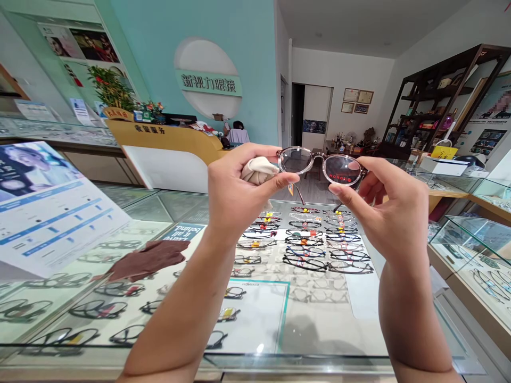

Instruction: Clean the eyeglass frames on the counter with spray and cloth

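A pair of eyeglasses (318,156) with round lenses is held up over the glass counter. Red lettering shows on its right lens, and a small tag hangs by a temple arm. My left hand (243,186) pinches the left side of the frame between thumb and finger, with a bunched cream cloth (259,170) tucked in the same hand. At the other end, my right hand (383,199) grips the right rim and hinge by thumb and fingers. Below, rows of eyeglasses (305,263) lie on the counter.
A brown cloth (149,259) lies on the glass counter (319,340), left of my forearm. A printed display card (51,207) stands at far left. More frames sit beneath the glass. Behind are a yellow reception desk (167,141) and a dark shelf (435,90); another glass case (479,255) is at right.
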A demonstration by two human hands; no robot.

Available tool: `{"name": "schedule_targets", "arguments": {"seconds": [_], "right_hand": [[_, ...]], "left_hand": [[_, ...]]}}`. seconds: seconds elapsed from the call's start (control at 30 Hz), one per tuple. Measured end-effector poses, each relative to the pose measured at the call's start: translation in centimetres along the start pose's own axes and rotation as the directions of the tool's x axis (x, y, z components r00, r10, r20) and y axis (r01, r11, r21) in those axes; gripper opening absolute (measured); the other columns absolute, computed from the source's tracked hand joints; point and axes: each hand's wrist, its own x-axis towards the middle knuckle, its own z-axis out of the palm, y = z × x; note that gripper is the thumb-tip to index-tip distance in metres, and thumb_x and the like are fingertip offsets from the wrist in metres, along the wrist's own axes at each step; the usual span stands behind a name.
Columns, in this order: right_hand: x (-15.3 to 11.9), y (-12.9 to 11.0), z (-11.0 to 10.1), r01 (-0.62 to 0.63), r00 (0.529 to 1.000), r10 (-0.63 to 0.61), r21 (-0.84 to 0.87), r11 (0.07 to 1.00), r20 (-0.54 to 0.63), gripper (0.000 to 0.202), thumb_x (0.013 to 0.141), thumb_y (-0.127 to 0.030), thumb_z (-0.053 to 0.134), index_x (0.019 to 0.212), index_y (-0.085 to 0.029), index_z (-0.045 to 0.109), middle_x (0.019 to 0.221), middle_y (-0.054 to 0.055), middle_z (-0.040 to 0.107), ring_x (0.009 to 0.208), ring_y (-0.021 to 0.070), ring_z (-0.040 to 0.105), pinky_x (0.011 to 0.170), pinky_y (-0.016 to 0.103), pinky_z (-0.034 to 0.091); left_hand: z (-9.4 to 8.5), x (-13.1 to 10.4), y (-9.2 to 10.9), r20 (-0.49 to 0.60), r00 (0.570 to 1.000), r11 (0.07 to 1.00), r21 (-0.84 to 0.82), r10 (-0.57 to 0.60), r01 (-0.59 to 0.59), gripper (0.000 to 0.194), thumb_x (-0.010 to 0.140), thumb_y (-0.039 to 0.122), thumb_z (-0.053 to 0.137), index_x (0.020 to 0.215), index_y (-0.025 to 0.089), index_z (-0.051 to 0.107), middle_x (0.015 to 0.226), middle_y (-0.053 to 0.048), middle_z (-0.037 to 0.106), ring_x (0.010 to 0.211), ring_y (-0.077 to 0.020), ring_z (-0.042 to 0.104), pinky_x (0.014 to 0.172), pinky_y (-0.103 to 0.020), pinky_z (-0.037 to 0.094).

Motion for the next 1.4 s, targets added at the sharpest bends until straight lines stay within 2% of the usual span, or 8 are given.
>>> {"name": "schedule_targets", "arguments": {"seconds": [0.3,0.5,0.6,0.77,0.9,1.1,1.2,1.4], "right_hand": [[0.1,0.3,0.1,-0.034,0.999,0.033,0.054,0.998,0.033,0.036,0.091,-0.052,0.077,0.109,-0.021,0.075,0.068,-0.002,0.059,0.061,0.0136,0.051,0.062,0.03,0.043],[0.9,1.7,0.6,-0.082,0.986,0.061,0.133,0.988,0.156,0.036,0.092,-0.051,0.075,0.112,-0.022,0.076,0.067,-0.002,0.061,0.062,0.0141,0.051,0.063,0.031,0.043],[1.1,2.3,0.9,-0.083,0.981,0.055,0.144,0.986,0.185,0.035,0.092,-0.052,0.075,0.111,-0.023,0.077,0.071,-0.001,0.062,0.064,0.0151,0.052,0.064,0.032,0.044],[1.2,2.7,1.1,-0.055,0.988,0.033,0.147,0.988,0.152,0.038,0.091,-0.058,0.075,0.108,-0.024,0.079,0.082,0.001,0.062,0.069,0.0156,0.055,0.066,0.032,0.046],[1.1,2.5,1.1,-0.034,0.995,0.017,0.168,0.985,0.102,0.04,0.089,-0.06,0.077,0.107,-0.025,0.079,0.088,0.003,0.062,0.074,0.0168,0.056,0.066,0.032,0.048],[0.8,1.8,1.0,0.009,1.0,-0.009,0.084,0.996,0.001,0.037,0.09,-0.057,0.077,0.108,-0.024,0.077,0.088,0.003,0.061,0.074,0.0172,0.054,0.068,0.033,0.051],[0.7,1.3,0.7,0.022,0.999,-0.021,0.041,0.999,-0.024,0.037,0.09,-0.054,0.076,0.111,-0.024,0.077,0.087,0.003,0.058,0.072,0.0167,0.052,0.068,0.035,0.051],[0.6,0.9,0.4,0.015,1.0,-0.015,0.018,1.0,-0.023,0.035,0.091,-0.054,0.076,0.112,-0.026,0.076,0.086,0.003,0.058,0.071,0.0175,0.052,0.067,0.036,0.052]], "left_hand": [[-0.1,-0.1,0.2,-0.005,0.998,0.997,0.048,0.057,-0.057,0.042,0.073,0.062,0.092,0.089,0.026,0.077,0.086,-0.002,0.076,0.07,-0.0167,0.065,0.059,-0.032,0.05],[0.0,-0.2,0.3,-0.056,0.964,0.945,0.22,0.261,-0.243,0.04,0.073,0.055,0.094,0.093,0.025,0.077,0.079,-0.001,0.072,0.071,-0.0178,0.061,0.063,-0.035,0.046],[0.1,-0.2,0.3,-0.059,0.949,0.921,0.267,0.311,-0.285,0.041,0.072,0.054,0.095,0.093,0.024,0.076,0.08,-0.001,0.072,0.071,-0.0179,0.061,0.064,-0.035,0.046],[0.0,-0.3,0.5,-0.049,0.982,0.954,0.248,0.185,-0.167,0.04,0.073,0.056,0.094,0.09,0.026,0.074,0.081,-0.001,0.07,0.074,-0.0195,0.062,0.068,-0.036,0.048],[0.1,-0.3,0.4,-0.058,0.992,0.976,0.191,0.116,-0.102,0.041,0.072,0.057,0.094,0.088,0.025,0.075,0.079,0.0,0.071,0.071,-0.018,0.062,0.065,-0.035,0.048],[0.4,0.0,-0.2,0.016,0.999,0.997,0.075,-0.036,0.034,0.048,0.069,0.066,0.092,0.09,0.025,0.077,0.081,-0.001,0.073,0.068,-0.0175,0.063,0.058,-0.032,0.048],[0.7,0.0,-0.6,0.043,0.997,0.997,0.049,-0.061,0.059,0.051,0.068,0.069,0.091,0.089,0.025,0.078,0.082,-0.003,0.074,0.069,-0.0184,0.063,0.058,-0.032,0.049],[0.8,-0.2,-0.8,0.035,0.999,0.999,0.036,-0.04,0.039,0.049,0.07,0.068,0.09,0.089,0.025,0.077,0.083,-0.004,0.074,0.07,-0.0184,0.063,0.057,-0.031,0.048]]}}
